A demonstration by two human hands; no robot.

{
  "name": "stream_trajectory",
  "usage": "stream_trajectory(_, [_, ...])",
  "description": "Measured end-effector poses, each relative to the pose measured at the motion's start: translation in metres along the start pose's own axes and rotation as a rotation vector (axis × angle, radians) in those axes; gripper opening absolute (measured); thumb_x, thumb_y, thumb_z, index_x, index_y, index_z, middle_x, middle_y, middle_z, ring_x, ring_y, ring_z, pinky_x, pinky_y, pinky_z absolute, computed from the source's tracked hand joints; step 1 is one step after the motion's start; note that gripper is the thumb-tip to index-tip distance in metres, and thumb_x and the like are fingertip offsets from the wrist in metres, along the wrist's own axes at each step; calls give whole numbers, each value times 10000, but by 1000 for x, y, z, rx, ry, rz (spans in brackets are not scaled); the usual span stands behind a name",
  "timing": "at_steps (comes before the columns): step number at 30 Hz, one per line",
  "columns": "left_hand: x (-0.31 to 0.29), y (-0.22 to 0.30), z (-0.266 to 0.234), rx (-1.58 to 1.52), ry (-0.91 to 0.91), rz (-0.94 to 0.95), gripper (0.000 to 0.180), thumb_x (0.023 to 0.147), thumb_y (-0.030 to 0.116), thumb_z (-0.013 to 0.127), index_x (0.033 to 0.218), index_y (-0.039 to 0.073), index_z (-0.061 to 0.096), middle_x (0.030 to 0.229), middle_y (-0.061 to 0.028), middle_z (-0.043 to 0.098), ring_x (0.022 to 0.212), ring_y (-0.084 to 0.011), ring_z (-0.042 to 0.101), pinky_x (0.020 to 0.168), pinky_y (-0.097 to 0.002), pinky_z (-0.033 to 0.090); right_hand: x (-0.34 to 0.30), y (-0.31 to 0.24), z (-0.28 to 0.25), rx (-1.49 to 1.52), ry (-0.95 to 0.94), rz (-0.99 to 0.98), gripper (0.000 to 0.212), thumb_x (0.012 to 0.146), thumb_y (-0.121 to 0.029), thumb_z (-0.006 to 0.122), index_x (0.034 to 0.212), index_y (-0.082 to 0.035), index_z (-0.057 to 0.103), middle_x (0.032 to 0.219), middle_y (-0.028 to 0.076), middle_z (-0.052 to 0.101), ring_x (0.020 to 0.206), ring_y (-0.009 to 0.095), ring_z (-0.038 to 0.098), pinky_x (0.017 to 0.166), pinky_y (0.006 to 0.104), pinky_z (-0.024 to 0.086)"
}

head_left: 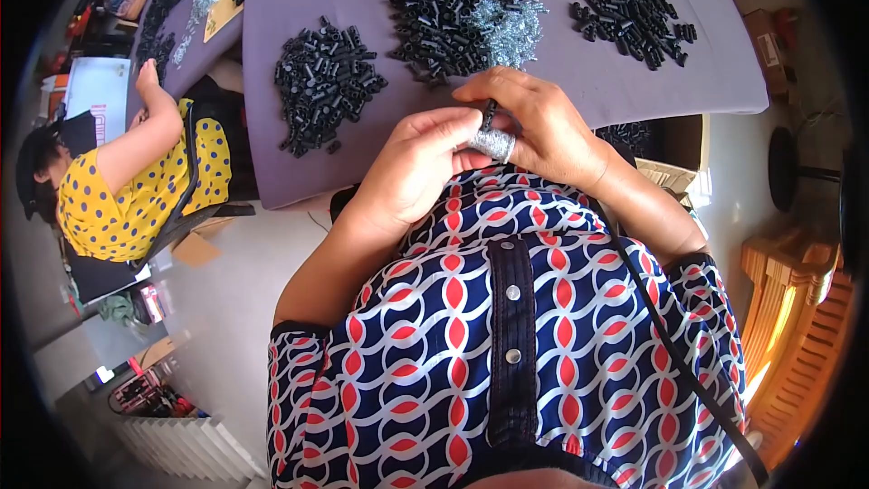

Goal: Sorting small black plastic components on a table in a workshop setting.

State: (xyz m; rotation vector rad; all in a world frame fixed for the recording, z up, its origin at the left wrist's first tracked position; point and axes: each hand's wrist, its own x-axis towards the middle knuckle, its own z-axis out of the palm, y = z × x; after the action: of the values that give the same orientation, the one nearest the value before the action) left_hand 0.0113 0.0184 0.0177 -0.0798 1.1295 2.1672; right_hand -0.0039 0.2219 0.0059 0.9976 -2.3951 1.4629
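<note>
My left hand (pixel 421 149) and right hand (pixel 548 131) meet in front of my chest, over the near edge of the table. Right: fingers curled, apparently clamped on a small black piece (pixel 490 115), which stands roughly upright between the hands. Left: thumb and fingers drawn in, tips at the piece; cannot tell whether they grip it or anything else. A grey band (pixel 494 144) shows just below; cannot tell whether it wraps a finger.

Held close to the body, probably for a steady view and fine fingertip control.

Just beyond the right knuckles: a heap of silver screws (pixel 511 32), against the right side of the large black heap (pixel 430 9). Likely set there so both kinds lie within short reach. Left heap (pixel 328 86) and right heap (pixel 634 20), also black pieces, lie apart on the purple-grey cloth (pixel 566 95), presumably to stay separate.

Below the table's right side: a cardboard box (pixel 690 140), more black pieces showing near it, partly hidden by my forearm. My hands cover part of the cloth edge; a dark strap (pixel 665 335) crosses my patterned top (pixel 425 335). Left: a co-worker in yellow (pixel 149 190), at another table.
</note>
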Motion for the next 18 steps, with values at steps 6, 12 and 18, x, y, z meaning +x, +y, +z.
stream_trajectory(6, [2,-8,-5,-70,-64,21,224,1013,118,599,1135,-44,695,1133,-136,712,1060,-209,669,970,-370,514,-4,5,6,-11,-60,-55,472,829,-205,765,1210,31,619,1123,207,674,1049,419,660,912,453,540])
stream_trajectory(12, [4,-20,-2,-149,-13,81,213,999,85,630,1122,-77,695,1072,-138,713,977,-200,677,932,-356,537,-9,4,7,-85,-67,-74,458,832,-171,762,1223,22,624,1091,213,692,1027,421,677,910,458,548])
stream_trajectory(18, [1,-3,-11,991,217,546,189,998,127,668,1117,-13,713,980,-73,726,885,-124,672,773,-293,543,-6,11,-10,-450,11,-105,443,864,-235,770,1246,-36,667,1411,159,599,1415,393,455,1159,523,381])
